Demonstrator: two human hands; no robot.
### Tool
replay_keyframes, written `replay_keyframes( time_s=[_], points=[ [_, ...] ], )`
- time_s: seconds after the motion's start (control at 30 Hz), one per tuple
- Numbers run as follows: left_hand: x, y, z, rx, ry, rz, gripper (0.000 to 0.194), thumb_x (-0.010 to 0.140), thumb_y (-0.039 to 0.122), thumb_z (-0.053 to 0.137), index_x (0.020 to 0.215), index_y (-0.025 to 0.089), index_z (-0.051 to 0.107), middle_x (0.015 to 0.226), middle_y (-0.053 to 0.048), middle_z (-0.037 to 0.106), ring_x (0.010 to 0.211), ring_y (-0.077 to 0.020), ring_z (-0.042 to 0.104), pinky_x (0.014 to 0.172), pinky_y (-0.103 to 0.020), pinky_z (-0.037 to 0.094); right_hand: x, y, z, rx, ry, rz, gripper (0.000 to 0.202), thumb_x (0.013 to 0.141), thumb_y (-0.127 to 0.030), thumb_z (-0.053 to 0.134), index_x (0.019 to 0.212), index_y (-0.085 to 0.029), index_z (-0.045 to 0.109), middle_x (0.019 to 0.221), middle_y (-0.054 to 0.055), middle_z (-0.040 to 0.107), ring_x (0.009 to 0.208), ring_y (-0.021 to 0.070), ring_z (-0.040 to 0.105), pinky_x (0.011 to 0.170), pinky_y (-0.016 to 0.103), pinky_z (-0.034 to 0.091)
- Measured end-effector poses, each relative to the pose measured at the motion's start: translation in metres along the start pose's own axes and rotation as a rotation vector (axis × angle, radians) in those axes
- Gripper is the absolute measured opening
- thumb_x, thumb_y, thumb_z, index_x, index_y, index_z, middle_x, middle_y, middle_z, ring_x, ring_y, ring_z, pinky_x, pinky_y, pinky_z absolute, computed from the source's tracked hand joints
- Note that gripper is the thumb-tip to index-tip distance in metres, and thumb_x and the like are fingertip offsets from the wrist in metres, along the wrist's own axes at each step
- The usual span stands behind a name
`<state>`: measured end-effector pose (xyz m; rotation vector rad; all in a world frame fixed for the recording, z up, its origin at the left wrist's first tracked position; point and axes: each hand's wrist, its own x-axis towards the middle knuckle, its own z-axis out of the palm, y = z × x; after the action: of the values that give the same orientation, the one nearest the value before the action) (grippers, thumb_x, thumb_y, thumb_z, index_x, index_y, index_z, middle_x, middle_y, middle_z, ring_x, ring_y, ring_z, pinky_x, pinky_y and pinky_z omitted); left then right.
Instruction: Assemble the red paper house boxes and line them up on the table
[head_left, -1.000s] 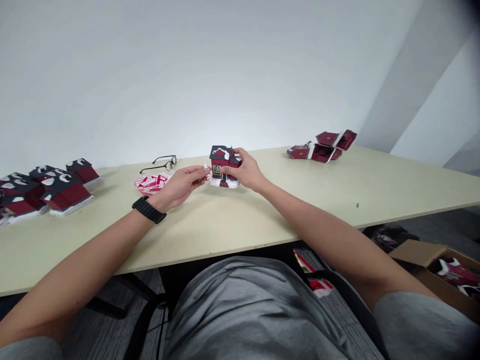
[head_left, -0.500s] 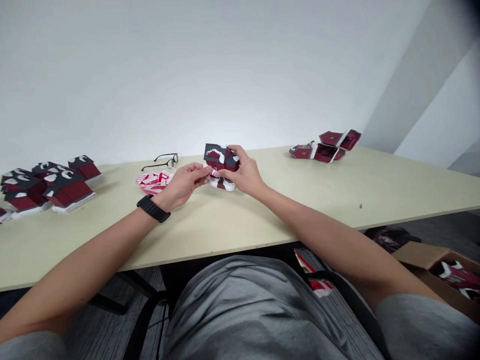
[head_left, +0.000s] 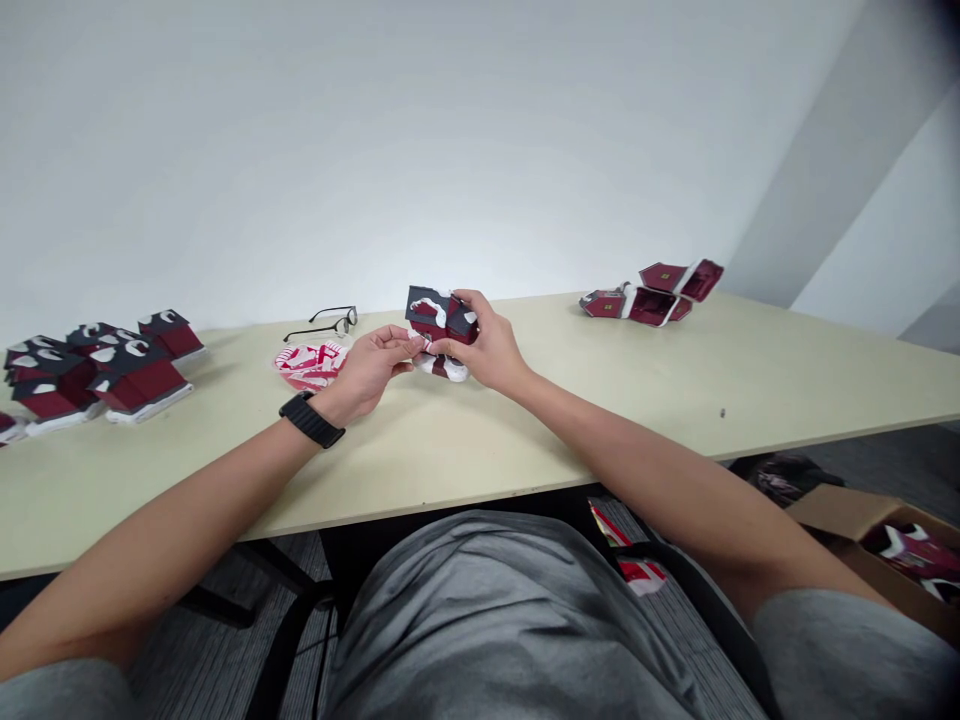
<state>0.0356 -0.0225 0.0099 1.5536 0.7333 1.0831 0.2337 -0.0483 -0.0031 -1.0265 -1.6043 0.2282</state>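
A small dark-red house with a grey roof and white snow trim is held above the table at the centre. My right hand is closed round its right side, the thumb reaching across the front. My left hand pinches at the house's lower left front, where a bit of red-and-white striped material shows between the fingertips of both hands; most of it is hidden. Left of my left hand lies a round clear pack of red-and-white striped pieces.
Black-framed glasses lie behind the pack. Several similar houses stand at the left of the table. More red houses lie on their sides at the back right. An open cardboard box sits below, at the right.
The fingertips have closed further over the striped material, and less of it shows. The house has shifted very slightly left; otherwise the scene looks the same.
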Motion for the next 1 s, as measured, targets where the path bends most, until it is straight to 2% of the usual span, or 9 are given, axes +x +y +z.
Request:
replay_keyframes(
  time_s=[0.37, 0.57, 0.8, 1.0],
  points=[
    [0.004, -0.009, -0.006, -0.089, -0.05, -0.048, 0.026, 0.071, 0.034, 0.087, 0.075, 0.019, 0.067, 0.081, 0.0, 0.064, 0.078, -0.012, 0.057, 0.074, -0.025, 0.043, -0.003, -0.002, 0.0, -0.055, -0.05, -0.028, 0.067, 0.079, -0.049, 0.077, 0.137, -0.025, 0.052, 0.119, 0.008, 0.069, 0.098, 0.0256, 0.065, 0.091, 0.039, 0.051],
    [0.003, -0.009, -0.007, -0.123, -0.055, -0.093, 0.032, 0.068, 0.038, 0.091, 0.076, 0.018, 0.068, 0.084, -0.001, 0.065, 0.076, -0.0109, 0.055, 0.07, -0.024, 0.041, -0.005, -0.004, -0.002, -0.081, -0.085, -0.093, 0.069, 0.081, -0.048, 0.077, 0.14, -0.024, 0.051, 0.125, 0.009, 0.068, 0.1, 0.0257, 0.065, 0.092, 0.039, 0.051],
    [0.005, -0.011, -0.01, -0.116, -0.081, -0.102, 0.027, 0.07, 0.032, 0.089, 0.075, 0.019, 0.066, 0.083, -0.001, 0.065, 0.074, -0.0116, 0.054, 0.069, -0.025, 0.042, -0.004, -0.002, -0.001, -0.055, -0.07, -0.054, 0.068, 0.078, -0.047, 0.078, 0.137, -0.025, 0.053, 0.118, 0.007, 0.069, 0.097, 0.0256, 0.065, 0.09, 0.039, 0.051],
    [0.003, -0.009, -0.01, -0.133, -0.074, -0.118, 0.027, 0.068, 0.032, 0.091, 0.074, 0.018, 0.068, 0.085, -0.001, 0.066, 0.074, -0.0107, 0.054, 0.068, -0.024, 0.041, -0.005, -0.003, -0.001, -0.079, -0.092, -0.052, 0.067, 0.08, -0.045, 0.077, 0.138, -0.024, 0.052, 0.12, 0.009, 0.069, 0.099, 0.026, 0.065, 0.09, 0.039, 0.051]
  ],
)
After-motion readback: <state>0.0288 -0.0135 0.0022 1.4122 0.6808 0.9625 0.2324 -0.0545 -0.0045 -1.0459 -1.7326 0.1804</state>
